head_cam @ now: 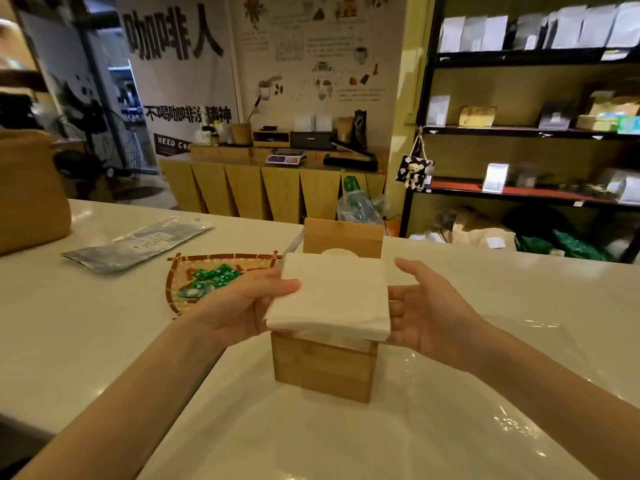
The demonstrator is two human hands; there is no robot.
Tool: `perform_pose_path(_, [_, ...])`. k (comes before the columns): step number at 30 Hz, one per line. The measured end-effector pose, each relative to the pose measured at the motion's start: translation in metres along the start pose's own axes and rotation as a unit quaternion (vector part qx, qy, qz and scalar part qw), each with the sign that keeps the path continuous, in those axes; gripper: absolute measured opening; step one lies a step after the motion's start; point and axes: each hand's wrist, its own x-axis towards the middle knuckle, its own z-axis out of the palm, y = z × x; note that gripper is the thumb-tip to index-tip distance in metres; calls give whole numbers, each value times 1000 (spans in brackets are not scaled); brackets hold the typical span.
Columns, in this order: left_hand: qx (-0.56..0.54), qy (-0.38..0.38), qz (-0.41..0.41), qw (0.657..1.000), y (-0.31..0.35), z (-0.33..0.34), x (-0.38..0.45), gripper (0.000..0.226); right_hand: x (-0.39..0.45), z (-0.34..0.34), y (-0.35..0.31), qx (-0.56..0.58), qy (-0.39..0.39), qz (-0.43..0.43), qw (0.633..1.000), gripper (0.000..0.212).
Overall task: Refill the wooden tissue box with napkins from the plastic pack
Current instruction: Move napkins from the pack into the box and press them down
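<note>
A square wooden tissue box [323, 368] stands in front of me on the counter, its hinged lid [343, 239] raised upright at the back. A thick white stack of napkins [334, 296] lies across the box's open top, hiding the inside. My left hand [239, 306] grips the stack's left edge, thumb on top and fingers under it. Against the stack's right edge is my right hand [427, 306], palm facing in and fingers spread. Clear plastic wrapping [502, 403] lies spread under and to the right of the box.
A woven bamboo tray [180, 278] of small green packets lies just left of the box. Further left is a flat silver-grey pouch [138, 244], and a brown paper bag [27, 192] at the far left. The white counter [86, 323] ends beyond the box.
</note>
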Motion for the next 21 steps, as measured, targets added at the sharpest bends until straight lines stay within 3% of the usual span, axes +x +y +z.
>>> perform_pose_path(3, [-15,-56,19,998,1,-5,3,54,5,1,-4,26,-68,51,996,64])
perform_pose_path(7, [-27,-75,40,996,3,-9,7,58,8,-3,-3,56,-141,84,985,74])
perform_pose_path(10, [-5,-69,22,997,4,-12,13,68,13,-5,-3,31,-125,12,992,69])
perform_pose_path(12, [25,-50,-5,998,4,-13,17,78,16,-6,-5,-39,-86,-67,993,50])
perform_pose_path(14, [55,-34,-25,998,3,-13,21,73,19,-7,-5,-151,-41,-109,982,33])
perform_pose_path(16, [95,-10,-38,995,3,-12,23,60,23,-7,-4,-230,-7,-119,966,30])
perform_pose_path(19, [154,52,-49,986,6,-8,25,46,26,-6,-4,-251,30,-144,957,32])
perform_pose_path(21, [209,97,-38,972,8,-2,25,24,28,-6,-5,-237,51,-168,956,33])
